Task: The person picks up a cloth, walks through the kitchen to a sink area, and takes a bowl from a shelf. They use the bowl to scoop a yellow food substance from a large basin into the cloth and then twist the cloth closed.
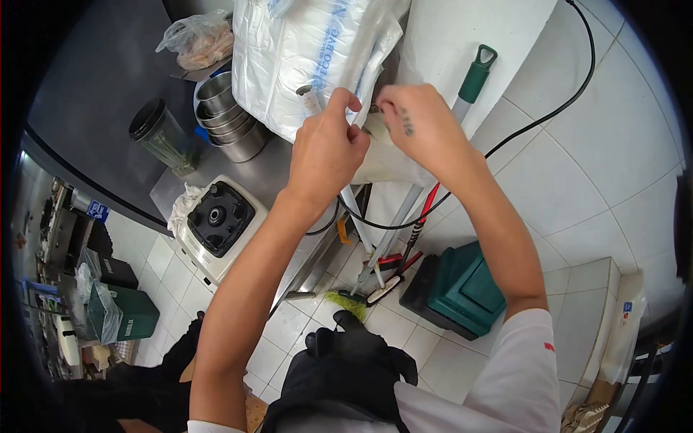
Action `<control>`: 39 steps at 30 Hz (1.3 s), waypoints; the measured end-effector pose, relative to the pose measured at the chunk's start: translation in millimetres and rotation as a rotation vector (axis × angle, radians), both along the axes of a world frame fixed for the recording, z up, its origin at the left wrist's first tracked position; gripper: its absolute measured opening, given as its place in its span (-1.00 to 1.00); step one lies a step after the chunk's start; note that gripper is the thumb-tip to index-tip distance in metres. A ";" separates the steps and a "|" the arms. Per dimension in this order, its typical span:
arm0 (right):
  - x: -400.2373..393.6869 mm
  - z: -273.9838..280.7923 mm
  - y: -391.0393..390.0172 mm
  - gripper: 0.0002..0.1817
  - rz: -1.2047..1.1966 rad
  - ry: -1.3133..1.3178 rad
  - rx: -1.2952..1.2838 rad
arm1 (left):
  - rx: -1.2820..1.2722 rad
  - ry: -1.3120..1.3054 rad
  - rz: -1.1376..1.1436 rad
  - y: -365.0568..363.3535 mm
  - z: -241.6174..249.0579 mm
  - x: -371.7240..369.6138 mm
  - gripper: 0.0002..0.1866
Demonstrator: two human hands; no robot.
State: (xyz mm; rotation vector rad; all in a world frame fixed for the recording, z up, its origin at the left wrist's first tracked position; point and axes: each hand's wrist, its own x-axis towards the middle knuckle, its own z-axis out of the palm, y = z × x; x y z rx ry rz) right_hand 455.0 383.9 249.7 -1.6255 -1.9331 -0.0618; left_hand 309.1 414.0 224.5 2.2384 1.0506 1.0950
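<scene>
White tiles cover the floor near the person's feet, and a green bin [462,289] sits there beside some brooms [375,278]. Higher up, both bare arms reach to the edge of the grey desk [108,94]. The left hand [326,148] has its fingers pressed together in a pinch on a clear plastic bag [361,54]. The right hand [415,123] pinches the same bag from the other side, so the grip of each hand is closed on thin plastic. This bag is long, see-through and a bit crinkly, and it hangs in front of a big white sack [289,65] on the desk. I think the thin plastic could rip if the hands pull too hard, or it could slip out and fall among the brooms. Farther along the desk stand a blender base [216,220], a stack of metal bowls [227,115] and a dark blender jug [160,136].
</scene>
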 end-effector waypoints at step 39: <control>48.4 103.5 -152.8 -0.71 -0.078 0.694 0.729 | 0.114 0.147 0.145 -50.7 -69.5 54.0 -0.01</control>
